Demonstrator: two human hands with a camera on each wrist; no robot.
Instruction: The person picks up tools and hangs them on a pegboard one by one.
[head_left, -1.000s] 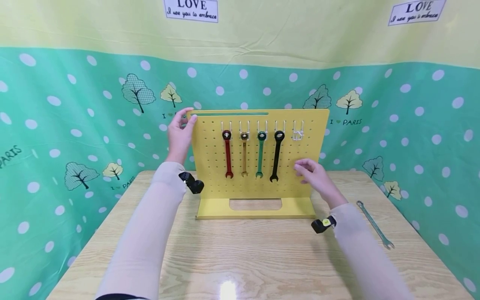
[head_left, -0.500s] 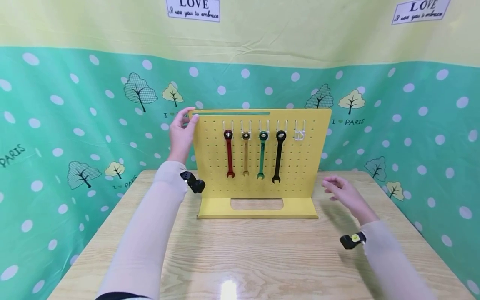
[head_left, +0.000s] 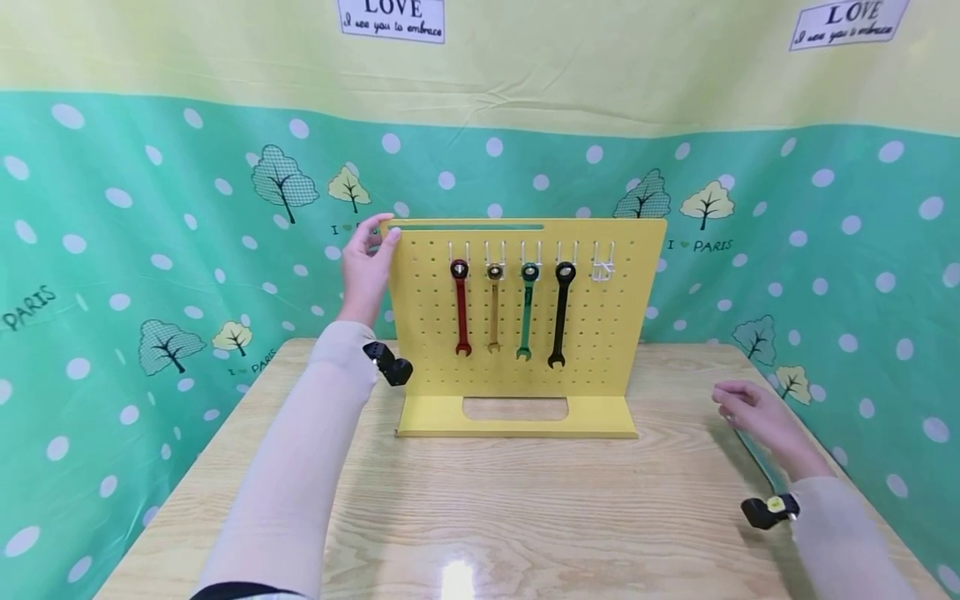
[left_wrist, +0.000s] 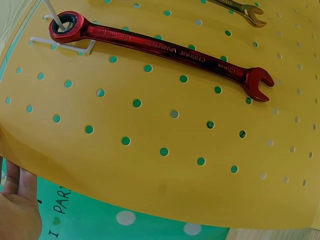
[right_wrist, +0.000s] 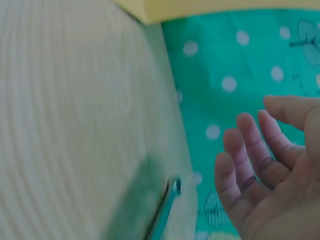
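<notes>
My left hand [head_left: 366,271] pinches the upper left corner of a yellow pegboard [head_left: 420,367], thumb in front and fingers behind. Along the board's hooks hang a red wrench [head_left: 462,312], a gold one, a green wrench [head_left: 527,312] and a black wrench [head_left: 561,321], ring ends up. My right hand [head_left: 761,421] hovers over a blue-green wrench [head_left: 761,457] lying on the table's right side and covers part of it in the head view. In the right wrist view its fingers are loosely bent with nothing between them, apart from that wrench's ring end [right_wrist: 175,187].
A bare pair of white hooks [head_left: 602,271] is at the board's right. The board's base [head_left: 517,429] stands on a wooden table [head_left: 525,508]. A green and yellow printed curtain [head_left: 465,158] closes in the back and sides.
My right hand has moved away from the front of the pegboard, rightward and down to above the wrench on the table. The left hand keeps its grip on the corner.
</notes>
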